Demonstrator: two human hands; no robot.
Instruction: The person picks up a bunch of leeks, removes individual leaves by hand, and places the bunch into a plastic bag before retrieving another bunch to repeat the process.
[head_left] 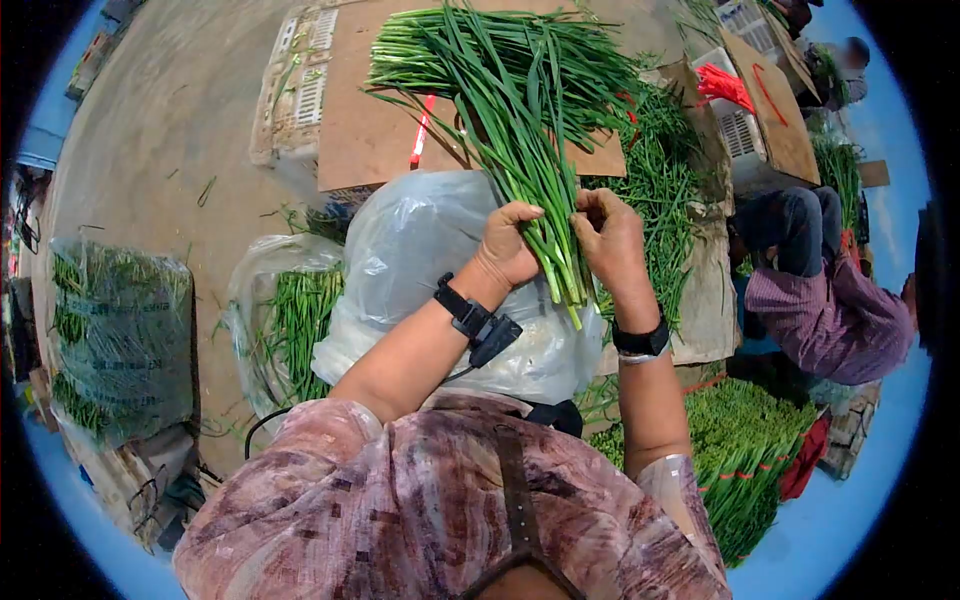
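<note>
My left hand [512, 245] is closed around the lower stems of a bunch of garlic chives [525, 165], its thumb lying across the front. Pale stem ends point down toward my lap, while the long flat leaves reach up over a larger pile of garlic chives [420, 50] on a cardboard sheet [350, 130]. At the bunch's right edge, my right hand [612, 240] has its thumb and fingers pinched together on the stems; the exact stem between them is hidden. Beneath both hands, a clear plastic sheet [410, 240] covers my lap.
A white plastic crate [290, 100] supports the cardboard. Loose greens [665, 180] lie to the right, with bundled greens [750, 450] below. Bagged greens [120, 340] stand at left. A crate with red ties [725, 88] is at upper right; another person [830, 300] sits nearby.
</note>
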